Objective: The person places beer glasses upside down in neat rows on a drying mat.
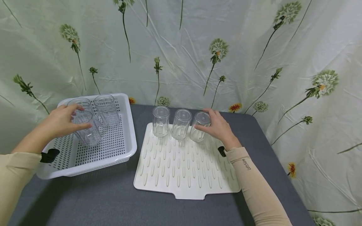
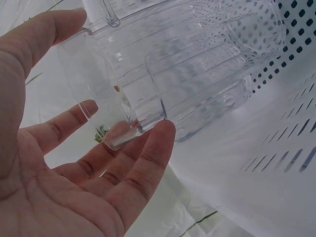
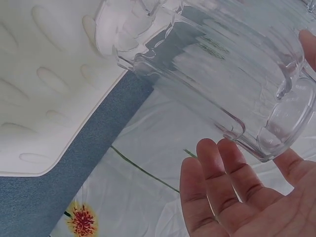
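My left hand (image 1: 63,122) reaches over a white perforated basket (image 1: 131,138) and holds a clear, ribbed drinking glass (image 1: 90,135) near its rim. In the left wrist view, the thumb lies on one side of this glass (image 2: 187,74) and the fingers on the other. Two more clear glasses stand behind it, one (image 1: 108,111) to the right. On a white ridged mat (image 1: 169,175), three glasses stand upside down in a row. My right hand (image 1: 219,127) grips the rightmost glass (image 1: 199,133) between thumb and fingers near its upturned base; the right wrist view shows fingertips touching the glass (image 3: 207,84).
The left glass (image 1: 161,121) and middle glass (image 1: 181,124) stand close beside the gripped one along the mat's far edge. A dark grey cloth (image 1: 113,194) covers the table. Behind it hangs a flower-printed curtain (image 1: 183,44).
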`<state>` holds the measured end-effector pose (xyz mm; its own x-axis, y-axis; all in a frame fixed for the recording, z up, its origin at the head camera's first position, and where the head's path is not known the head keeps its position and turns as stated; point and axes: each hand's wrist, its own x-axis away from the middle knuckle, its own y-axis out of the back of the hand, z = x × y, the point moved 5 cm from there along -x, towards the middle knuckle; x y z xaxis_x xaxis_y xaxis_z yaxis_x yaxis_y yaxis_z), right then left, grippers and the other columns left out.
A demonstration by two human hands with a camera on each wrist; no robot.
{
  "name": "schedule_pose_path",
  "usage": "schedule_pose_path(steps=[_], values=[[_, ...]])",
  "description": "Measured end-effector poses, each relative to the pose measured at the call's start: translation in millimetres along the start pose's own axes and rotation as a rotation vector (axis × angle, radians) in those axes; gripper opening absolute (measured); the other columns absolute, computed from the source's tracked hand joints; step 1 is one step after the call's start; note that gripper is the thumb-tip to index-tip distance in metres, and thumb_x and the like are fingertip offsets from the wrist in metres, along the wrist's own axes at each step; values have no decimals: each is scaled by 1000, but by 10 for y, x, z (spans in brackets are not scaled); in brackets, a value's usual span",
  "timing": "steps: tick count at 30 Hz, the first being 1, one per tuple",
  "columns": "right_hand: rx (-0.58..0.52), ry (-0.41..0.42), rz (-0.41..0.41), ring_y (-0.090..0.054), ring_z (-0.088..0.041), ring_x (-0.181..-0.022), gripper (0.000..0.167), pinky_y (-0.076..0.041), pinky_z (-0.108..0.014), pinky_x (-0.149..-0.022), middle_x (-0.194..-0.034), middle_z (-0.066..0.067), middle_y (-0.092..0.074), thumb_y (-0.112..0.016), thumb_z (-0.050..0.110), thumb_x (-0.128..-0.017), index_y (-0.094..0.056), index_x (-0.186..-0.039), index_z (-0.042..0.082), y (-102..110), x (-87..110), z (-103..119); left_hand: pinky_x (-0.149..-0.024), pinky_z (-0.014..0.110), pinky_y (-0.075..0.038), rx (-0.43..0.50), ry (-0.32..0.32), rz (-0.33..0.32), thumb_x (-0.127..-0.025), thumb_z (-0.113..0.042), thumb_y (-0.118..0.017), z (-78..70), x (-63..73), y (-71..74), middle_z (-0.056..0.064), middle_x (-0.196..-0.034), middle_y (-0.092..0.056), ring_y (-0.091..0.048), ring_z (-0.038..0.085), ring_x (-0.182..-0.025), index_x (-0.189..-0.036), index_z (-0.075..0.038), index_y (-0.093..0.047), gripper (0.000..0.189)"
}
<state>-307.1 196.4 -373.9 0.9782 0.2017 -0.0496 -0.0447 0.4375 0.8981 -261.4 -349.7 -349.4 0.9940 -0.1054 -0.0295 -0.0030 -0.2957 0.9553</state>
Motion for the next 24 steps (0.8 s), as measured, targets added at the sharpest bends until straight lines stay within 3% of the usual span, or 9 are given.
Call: schedule_pose_path(steps=[9, 12, 18, 24], values=[[-1, -5, -13, -61, -34, -103, 92, -54, -54, -83, -134, -19, -53, -79, 60, -92, -37, -165, 23, 14, 51, -36, -90, 76, -48, 1, -3, 10, -94, -40, -81, -9, 25, 5, 48, -131, -49, -52, 60, -120, -145, 11, -42, 81], [-15, -13, -15, -61, -34, -111, 92, -54, -54, -85, -136, -19, -53, -79, 60, -92, -37, -165, 23, 19, 75, -59, -89, 76, -48, 9, -3, 7, -94, -41, -81, 5, 24, -6, 47, -131, -50, -51, 60, -120, -144, 10, -43, 81], [-72, -24, -27, -57, -41, -137, 92, -54, -63, -102, -149, -22, -49, -80, 58, -92, -37, -165, 23, 47, 132, -111, -89, 75, -48, 13, -4, 7, -93, -44, -81, 33, 18, -18, 47, -131, -50, -52, 60, -120, -143, 9, -44, 82], [-81, -25, -22, -54, -42, -142, 92, -52, -64, -107, -150, -23, -48, -80, 58, -93, -36, -165, 21, 59, 182, -163, -88, 75, -49, 19, -3, 18, -94, -42, -81, 27, 40, -5, 47, -131, -48, -51, 60, -120, -144, 8, -44, 80]])
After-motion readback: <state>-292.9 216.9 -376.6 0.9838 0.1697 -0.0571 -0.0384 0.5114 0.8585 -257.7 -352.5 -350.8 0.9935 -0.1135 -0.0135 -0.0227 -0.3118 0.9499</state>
